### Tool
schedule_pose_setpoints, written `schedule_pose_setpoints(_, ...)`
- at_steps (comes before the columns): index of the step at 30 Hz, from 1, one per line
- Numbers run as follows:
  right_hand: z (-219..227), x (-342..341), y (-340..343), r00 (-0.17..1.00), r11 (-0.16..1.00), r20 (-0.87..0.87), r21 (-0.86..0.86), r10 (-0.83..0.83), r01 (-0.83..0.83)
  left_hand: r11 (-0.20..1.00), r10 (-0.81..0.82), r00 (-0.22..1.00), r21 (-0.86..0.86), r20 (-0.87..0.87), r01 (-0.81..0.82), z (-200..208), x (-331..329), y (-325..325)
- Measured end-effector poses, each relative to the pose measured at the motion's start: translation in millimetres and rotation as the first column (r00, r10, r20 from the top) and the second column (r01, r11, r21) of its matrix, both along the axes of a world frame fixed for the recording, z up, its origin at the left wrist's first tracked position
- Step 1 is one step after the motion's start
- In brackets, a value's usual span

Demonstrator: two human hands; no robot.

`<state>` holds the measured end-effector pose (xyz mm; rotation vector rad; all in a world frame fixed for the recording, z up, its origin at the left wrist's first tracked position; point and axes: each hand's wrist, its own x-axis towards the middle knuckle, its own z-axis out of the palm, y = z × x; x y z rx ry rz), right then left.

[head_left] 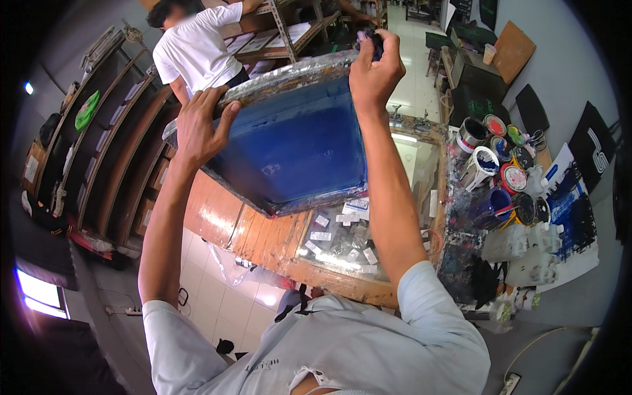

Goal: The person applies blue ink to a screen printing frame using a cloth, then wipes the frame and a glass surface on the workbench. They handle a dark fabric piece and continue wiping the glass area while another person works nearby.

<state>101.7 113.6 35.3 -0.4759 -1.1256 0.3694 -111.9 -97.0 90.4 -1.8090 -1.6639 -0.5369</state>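
A screen-printing frame (283, 79) with blue mesh (299, 135) is raised and tilted above the worktable. My left hand (203, 128) grips the rim at its far left, fingers over the edge and thumb on the inner side. At the far right corner, my right hand (376, 76) is closed around a dark crumpled wad (377, 43), which looks like a rag. That hand's palm is close beside the frame's corner; whether it touches the frame I cannot tell. Tape and stains cover the rim.
Under the frame, the wooden table (263, 240) has a glass panel (339, 257) with several small pale labels. Open paint cans (513, 178) crowd the right side. Shelves (108, 151) line the left. A person in a white shirt (197, 49) stands beyond the frame by a metal rack (283, 33).
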Motion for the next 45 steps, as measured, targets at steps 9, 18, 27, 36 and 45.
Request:
schedule_pose_setpoints(9, 6, -3, 21, 0.983, 0.996, -0.184, 0.091, 0.023, -0.006, 0.980, 0.039, 0.999, -0.198, 0.036, -0.031, 9, -16, 14)
schedule_pose_setpoints(18, -84, 65, -8, 0.315, 0.416, -0.588, 0.039, 0.745, -0.909, 0.837, 0.542, 0.807, -0.236, 0.235, -0.494, 30, -84, -45)
schedule_pose_setpoints(27, -254, -87, -138, 0.285, -0.123, -0.540, -0.598, 0.792, -0.792, 0.489, 0.822, 0.226, -0.445, 0.523, -0.750, -107, -180, -257)
schedule_pose_setpoints(36, -286, -300, -292, 0.356, 0.318, 0.140, -0.799, 0.924, -0.510, 0.530, 0.593, -0.182, -0.551, 0.784, -0.645, -266, -174, -407)
schedule_pose_setpoints(45, -319, -454, -404, 0.461, 0.746, 0.598, -0.609, 0.655, -0.269, 0.680, 0.558, 0.050, -0.421, 0.828, -0.601, -316, -131, -431)
